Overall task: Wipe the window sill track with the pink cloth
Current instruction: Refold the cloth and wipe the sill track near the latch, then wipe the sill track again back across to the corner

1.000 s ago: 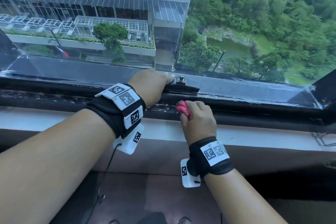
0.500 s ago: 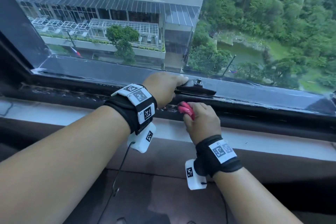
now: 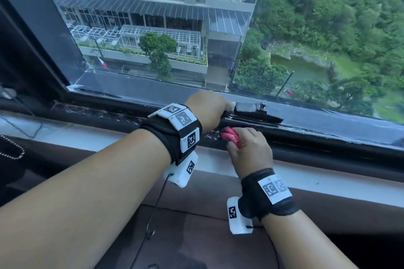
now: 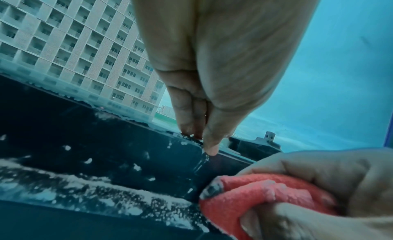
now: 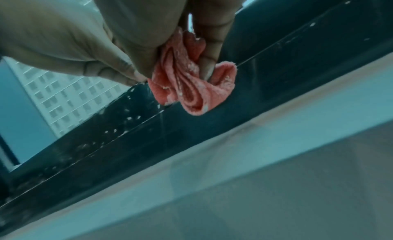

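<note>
Head view first. Found the right hand (image 3: 249,150) curled tight round the bunched pink cloth (image 3: 231,136), with the wad pressed into the dark window sill track (image 3: 317,137) just below the black latch (image 3: 255,109). Found the left hand (image 3: 207,109) laid on the frame rail beside that latch, holding nothing; confirmed from the left wrist view, with straight fingers (image 4: 189,112) set tip-down on the rail edge. Noted pale grit (image 4: 110,200) strewn along the track to the left of the cloth, unwiped by the look of it.

Judged several risks from here. Could simply shove the grit along the groove rather than lift it, given a cloth already flecked and bunched small. Could snag a loose fold under the latch, so close above. Could scrape knuckles on the rail, given the narrow channel. Could slip off the wet-looking rail with the left fingertips if leaned on hard.

Read no brand or label anywhere. Saw only square black-and-white code markers on both wristbands (image 3: 185,120); could not make out the tiny characters beside them.
</note>
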